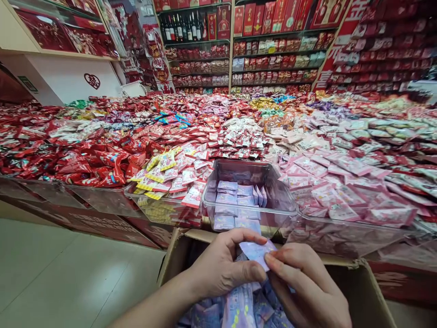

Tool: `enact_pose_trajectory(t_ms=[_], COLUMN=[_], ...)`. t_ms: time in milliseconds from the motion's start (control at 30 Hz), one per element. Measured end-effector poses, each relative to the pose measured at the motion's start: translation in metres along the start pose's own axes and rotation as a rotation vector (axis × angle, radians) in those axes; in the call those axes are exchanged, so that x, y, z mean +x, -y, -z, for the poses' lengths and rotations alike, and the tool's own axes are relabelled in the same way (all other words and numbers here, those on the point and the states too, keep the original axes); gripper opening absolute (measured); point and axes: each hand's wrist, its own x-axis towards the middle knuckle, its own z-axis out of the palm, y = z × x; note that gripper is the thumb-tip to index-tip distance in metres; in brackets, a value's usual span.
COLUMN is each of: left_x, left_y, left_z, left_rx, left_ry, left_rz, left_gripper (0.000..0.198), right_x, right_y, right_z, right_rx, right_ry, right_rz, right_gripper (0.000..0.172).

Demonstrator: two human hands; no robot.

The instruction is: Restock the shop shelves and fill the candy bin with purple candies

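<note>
My left hand (221, 266) and my right hand (307, 287) meet over an open cardboard box (358, 282) full of pale purple candy packets (239, 307). Both hands pinch the same purple packet (256, 250), the left from the left side with thumb and fingers, the right from below with its thumb on the packet's edge. Just beyond them stands a clear plastic bin (251, 212) holding a shallow layer of the same purple packets (235, 193).
A long display counter (102, 200) is heaped with wrapped candies: red ones (85, 159) at left, pink ones (341, 182) at right, yellow-edged ones (160, 175) beside the bin. Shelves (239, 45) of red boxes and bottles line the back wall. Pale floor (68, 273) lies at lower left.
</note>
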Motion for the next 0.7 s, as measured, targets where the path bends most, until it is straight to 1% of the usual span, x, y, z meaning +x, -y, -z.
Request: enact_pose_trajectory(t_ms=[67,100,133,200,300,367,400,433,467,533,567,633,700], left_x=[0.0,0.001,0.001,0.003,0.004,0.004,0.004,0.004,0.004,0.004,0.003,0.003,0.002], left_y=[-0.001,-0.001,-0.002,-0.002,-0.002,-0.002,-0.001,-0.001,0.0,0.0,-0.001,-0.002,-0.004], left_z=[-0.003,-0.004,-0.004,-0.005,-0.005,-0.004,-0.004,-0.003,-0.003,-0.002,-0.002,-0.002,-0.003], left_rx=[0.014,0.024,0.023,0.013,0.033,0.048,0.052,0.054,0.062,0.099,0.121,0.179,0.249], left_ry=[-0.02,-0.041,-0.061,-0.086,-0.104,-0.109,-0.113,-0.118,-0.124,-0.129,-0.114,-0.068,-0.033], left_rz=[-0.026,-0.055,-0.087,-0.127,-0.153,-0.157,-0.153,-0.138,-0.117,-0.073,-0.045,0.01,0.026], left_gripper=[0.044,0.04,0.036,0.032,0.03,0.037,0.041,0.046,0.049,0.051,0.049,0.039,0.029], right_x=[-0.001,-0.002,-0.004,-0.006,-0.005,-0.002,-0.001,-0.001,-0.001,-0.001,-0.001,-0.001,-0.001], right_y=[0.001,0.002,0.002,0.003,0.007,0.008,0.008,0.007,0.006,0.002,0.0,-0.003,-0.003], right_z=[-0.001,-0.002,-0.003,-0.005,-0.01,-0.012,-0.013,-0.013,-0.012,-0.008,-0.005,0.0,0.002], right_rx=[-0.051,-0.05,-0.028,0.073,0.333,0.519,0.598,0.659,0.7,0.735,0.729,0.695,0.666], right_ry=[-0.004,0.004,0.009,-0.039,-0.14,-0.152,-0.15,-0.152,-0.162,-0.175,-0.175,-0.134,-0.085], right_rz=[0.019,-0.009,-0.068,-0.26,-0.662,-0.922,-1.022,-1.083,-1.107,-1.085,-1.064,-1.041,-1.048], right_gripper=[0.04,0.039,0.039,0.038,0.04,0.032,0.026,0.021,0.02,0.019,0.018,0.017,0.018])
